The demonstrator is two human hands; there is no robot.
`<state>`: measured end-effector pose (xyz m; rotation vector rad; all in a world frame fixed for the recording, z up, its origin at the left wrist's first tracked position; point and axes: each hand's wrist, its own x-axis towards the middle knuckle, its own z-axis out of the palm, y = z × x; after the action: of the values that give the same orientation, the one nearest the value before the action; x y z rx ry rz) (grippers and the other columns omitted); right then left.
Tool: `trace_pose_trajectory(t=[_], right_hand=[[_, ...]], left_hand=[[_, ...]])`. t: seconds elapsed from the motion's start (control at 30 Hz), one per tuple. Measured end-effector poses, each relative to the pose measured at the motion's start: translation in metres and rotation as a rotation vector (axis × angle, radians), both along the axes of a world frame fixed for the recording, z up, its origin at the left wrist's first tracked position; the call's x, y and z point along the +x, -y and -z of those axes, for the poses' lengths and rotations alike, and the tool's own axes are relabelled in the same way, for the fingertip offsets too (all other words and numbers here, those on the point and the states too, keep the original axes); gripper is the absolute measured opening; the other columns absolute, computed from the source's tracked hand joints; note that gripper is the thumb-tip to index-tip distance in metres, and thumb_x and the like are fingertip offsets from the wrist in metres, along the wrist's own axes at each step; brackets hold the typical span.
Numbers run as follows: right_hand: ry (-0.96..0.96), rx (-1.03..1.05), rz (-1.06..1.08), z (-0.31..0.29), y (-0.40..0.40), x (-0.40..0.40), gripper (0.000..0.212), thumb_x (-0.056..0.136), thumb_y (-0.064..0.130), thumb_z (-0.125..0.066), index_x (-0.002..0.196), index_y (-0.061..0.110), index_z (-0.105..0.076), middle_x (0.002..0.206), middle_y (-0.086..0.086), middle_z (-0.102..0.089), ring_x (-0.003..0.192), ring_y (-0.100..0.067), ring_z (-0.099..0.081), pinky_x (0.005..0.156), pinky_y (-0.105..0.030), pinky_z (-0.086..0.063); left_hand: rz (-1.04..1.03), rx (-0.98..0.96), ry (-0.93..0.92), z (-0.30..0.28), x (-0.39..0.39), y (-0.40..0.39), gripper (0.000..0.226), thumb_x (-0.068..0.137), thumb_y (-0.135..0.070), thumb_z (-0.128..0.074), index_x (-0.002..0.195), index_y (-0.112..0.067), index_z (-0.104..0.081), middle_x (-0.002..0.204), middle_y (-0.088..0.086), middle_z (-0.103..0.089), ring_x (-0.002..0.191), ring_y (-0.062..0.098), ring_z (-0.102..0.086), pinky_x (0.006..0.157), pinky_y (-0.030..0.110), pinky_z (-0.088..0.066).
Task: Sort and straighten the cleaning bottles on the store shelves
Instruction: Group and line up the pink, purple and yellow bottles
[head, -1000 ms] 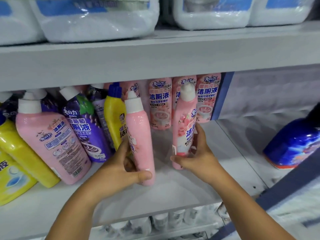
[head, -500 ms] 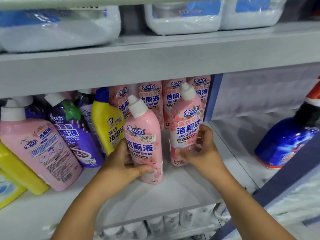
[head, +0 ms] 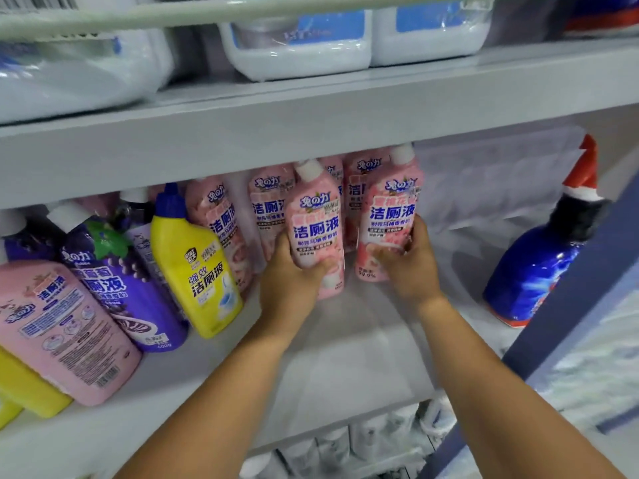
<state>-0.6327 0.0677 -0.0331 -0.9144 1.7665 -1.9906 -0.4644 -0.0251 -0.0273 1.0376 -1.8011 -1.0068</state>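
Two pink toilet-cleaner bottles with white caps stand side by side on the grey middle shelf (head: 345, 368), labels facing me. My left hand (head: 294, 281) grips the lower part of the left pink bottle (head: 316, 219). My right hand (head: 409, 267) grips the lower part of the right pink bottle (head: 392, 216). Behind them stands a row of more pink bottles (head: 268, 205). To the left lean a yellow bottle with a blue cap (head: 197, 267), a purple bottle (head: 114, 281) and a large pink bottle (head: 58, 326) turned back side out.
A blue bottle with a red and black top (head: 539, 267) stands alone at the right, beyond a dark blue upright (head: 567, 305). White tubs (head: 297, 53) fill the shelf above. More yellow bottles (head: 24, 385) sit at far left; white bottles (head: 345, 444) show on the shelf below.
Both pink bottles were turned so their front labels face me and pushed back and rightward, closer together. My view shifted left and nearer.
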Motion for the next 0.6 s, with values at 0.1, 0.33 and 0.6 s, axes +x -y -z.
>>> trace_pose_trajectory(t=[0.1,0.33,0.6], right_hand=[[-0.025,0.015,-0.041,0.000,0.009,-0.011,0.066,0.078,-0.014,-0.073,0.133,0.012,-0.049,0.117,-0.008,-0.072,0.101,-0.020,-0.072,0.079,-0.030,-0.059],[0.017,0.029,-0.063,-0.007,0.019,-0.014,0.059,0.079,-0.016,-0.072,0.123,0.018,-0.053,0.101,0.008,-0.072,0.082,0.003,-0.072,0.064,-0.014,-0.055],[-0.056,0.119,-0.024,-0.010,0.027,-0.023,0.067,0.081,-0.005,-0.075,0.138,0.019,-0.050,0.123,-0.005,-0.053,0.100,-0.012,-0.068,0.084,-0.025,-0.057]], left_hand=[[-0.017,0.010,0.068,-0.005,-0.025,0.014,0.078,0.068,-0.038,-0.088,0.134,-0.031,-0.048,0.119,-0.010,-0.072,0.106,0.019,-0.070,0.096,0.041,-0.055],[0.027,0.016,0.026,0.010,-0.029,0.031,0.057,0.074,-0.021,-0.087,0.121,-0.029,-0.056,0.115,-0.009,-0.073,0.105,0.013,-0.071,0.093,0.043,-0.059],[0.100,-0.011,0.116,0.002,-0.032,0.045,0.055,0.083,-0.015,-0.081,0.132,-0.025,-0.057,0.110,-0.012,-0.073,0.101,0.010,-0.069,0.086,0.024,-0.054]])
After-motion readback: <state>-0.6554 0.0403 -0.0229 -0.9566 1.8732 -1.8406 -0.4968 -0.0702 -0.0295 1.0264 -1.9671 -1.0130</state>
